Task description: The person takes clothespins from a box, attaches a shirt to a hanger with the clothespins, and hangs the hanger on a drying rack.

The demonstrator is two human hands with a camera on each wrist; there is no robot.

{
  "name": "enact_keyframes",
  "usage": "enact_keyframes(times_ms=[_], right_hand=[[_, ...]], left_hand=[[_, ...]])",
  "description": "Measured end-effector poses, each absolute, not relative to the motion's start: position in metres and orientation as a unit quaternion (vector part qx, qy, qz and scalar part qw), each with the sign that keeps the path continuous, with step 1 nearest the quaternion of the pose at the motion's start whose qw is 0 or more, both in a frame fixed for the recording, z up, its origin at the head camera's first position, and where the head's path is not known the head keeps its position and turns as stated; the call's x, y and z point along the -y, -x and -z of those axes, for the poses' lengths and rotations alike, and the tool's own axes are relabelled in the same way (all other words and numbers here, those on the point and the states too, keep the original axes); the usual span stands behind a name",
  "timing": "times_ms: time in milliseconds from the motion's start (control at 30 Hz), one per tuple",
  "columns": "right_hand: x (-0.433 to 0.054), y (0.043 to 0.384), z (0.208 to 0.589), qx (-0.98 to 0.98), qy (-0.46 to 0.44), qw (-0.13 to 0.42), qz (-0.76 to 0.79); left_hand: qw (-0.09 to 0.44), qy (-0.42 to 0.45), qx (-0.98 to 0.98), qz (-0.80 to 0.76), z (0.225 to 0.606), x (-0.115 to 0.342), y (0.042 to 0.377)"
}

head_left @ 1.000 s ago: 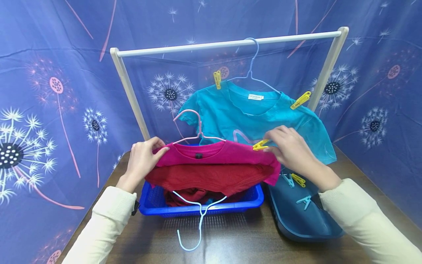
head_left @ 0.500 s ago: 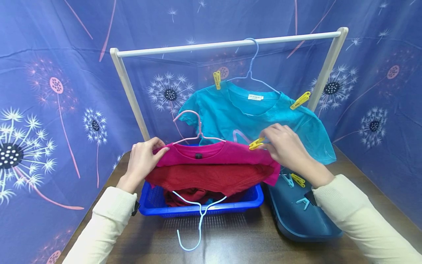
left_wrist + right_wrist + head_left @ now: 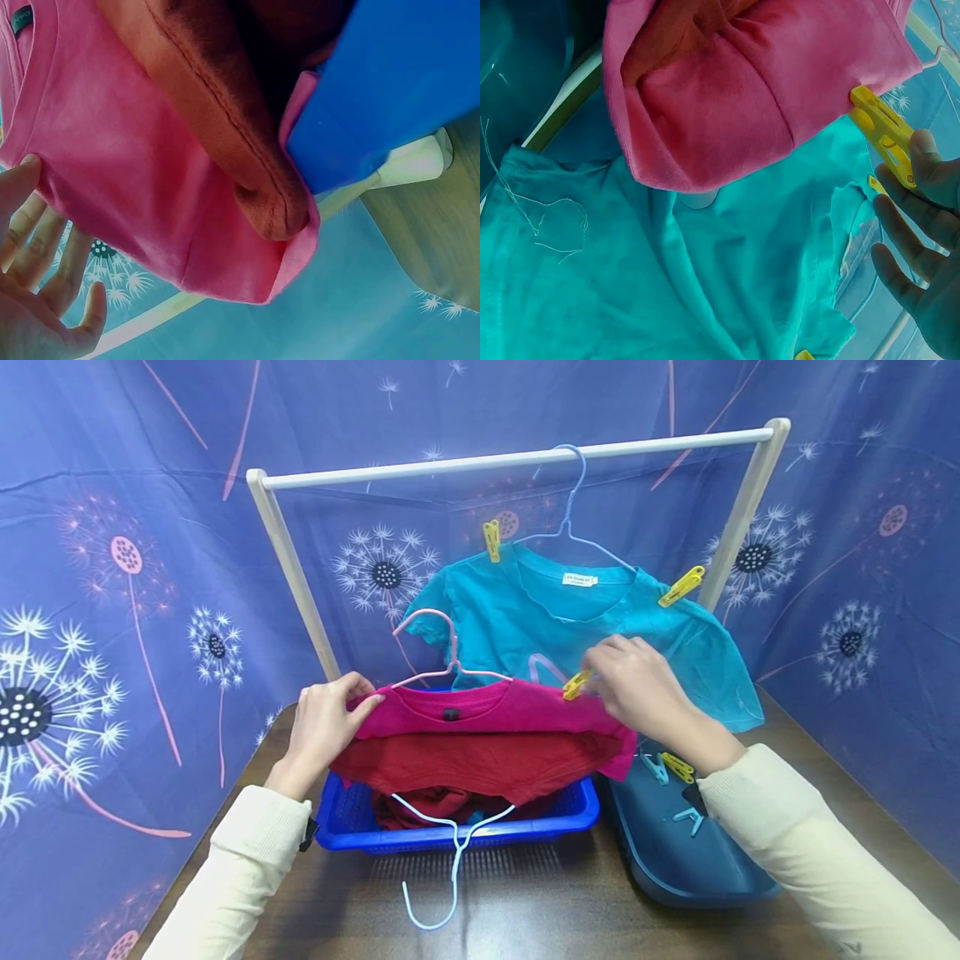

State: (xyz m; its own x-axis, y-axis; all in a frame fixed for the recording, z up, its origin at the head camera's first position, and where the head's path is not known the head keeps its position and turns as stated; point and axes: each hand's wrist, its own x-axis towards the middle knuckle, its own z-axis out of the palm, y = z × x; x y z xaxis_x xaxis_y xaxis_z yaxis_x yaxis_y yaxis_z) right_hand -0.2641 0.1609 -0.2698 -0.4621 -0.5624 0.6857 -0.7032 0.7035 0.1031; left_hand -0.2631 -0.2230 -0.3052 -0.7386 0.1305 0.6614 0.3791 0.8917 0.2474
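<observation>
A magenta shirt [image 3: 555, 708] hangs on a pink hanger [image 3: 454, 647] held up in front of me. My left hand [image 3: 324, 718] pinches its left shoulder between thumb and fingers, as the left wrist view also shows. My right hand [image 3: 637, 689] pinches a yellow clothespin [image 3: 881, 135] between thumb and index finger, its tip right at the shirt's right shoulder edge. Dark red cloth [image 3: 472, 760] lies across the front of the magenta shirt. Behind it, a turquoise shirt [image 3: 525, 602] hangs on a light blue hanger [image 3: 567, 518], with yellow clothespins on both shoulders.
A white rail [image 3: 420, 469] spans the wooden rack. Under the shirt sits a blue basket [image 3: 442, 837] holding dark red cloth. A pale blue hanger [image 3: 456, 860] pokes out over its front rim. At right, a dark blue tray [image 3: 697, 893] holds several clothespins.
My right hand has moved left along the shoulder with the yellow clothespin, tilting it more upright and closer to the collar. My left hand has stayed in place.
</observation>
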Motion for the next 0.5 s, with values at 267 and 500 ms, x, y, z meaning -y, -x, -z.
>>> enact_keyframes(times_ms=[267,500], right_hand=[[-0.1603,0.266,0.2717,0.853,-0.368,0.357,-0.096],[-0.1587,0.2685,0.2725,0.856,-0.364,0.355,-0.099]], left_hand=[[0.338,0.146,0.911,0.185,0.306,0.2227,0.2629],[0.34,0.142,0.911,0.185,0.3054,0.2231,0.2622]])
